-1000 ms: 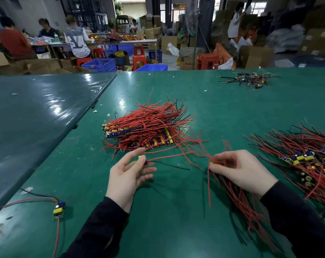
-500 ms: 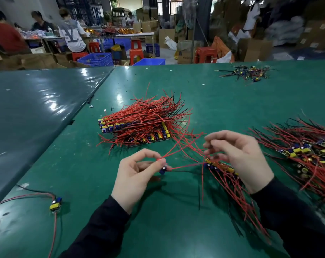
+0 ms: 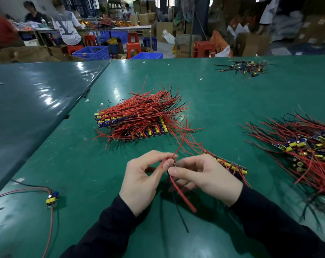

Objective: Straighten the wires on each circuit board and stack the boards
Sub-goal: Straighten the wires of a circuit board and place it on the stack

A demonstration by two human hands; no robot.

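A circuit board (image 3: 232, 167) with yellow and blue parts and many red wires lies just right of my hands. My left hand (image 3: 141, 181) pinches a red wire (image 3: 182, 142) between thumb and fingertips. My right hand (image 3: 204, 178) meets it at the same spot, fingers curled round a red wire (image 3: 184, 197) and a black wire (image 3: 180, 216) that hang down toward me. A stack of boards (image 3: 139, 121) with red wires lies beyond my hands. A loose heap of boards (image 3: 305, 148) spreads at the right.
A single small module (image 3: 52, 198) with red and black leads lies at the near left on the green table (image 3: 213, 94). A small pile of parts (image 3: 245, 67) sits far right. A darker table (image 3: 27, 101) adjoins on the left. People sit at benches beyond.
My hands have come together over the wires; the right hand moved left toward the left one. The board has swung to the right of my hands, and wire ends now hang toward me.
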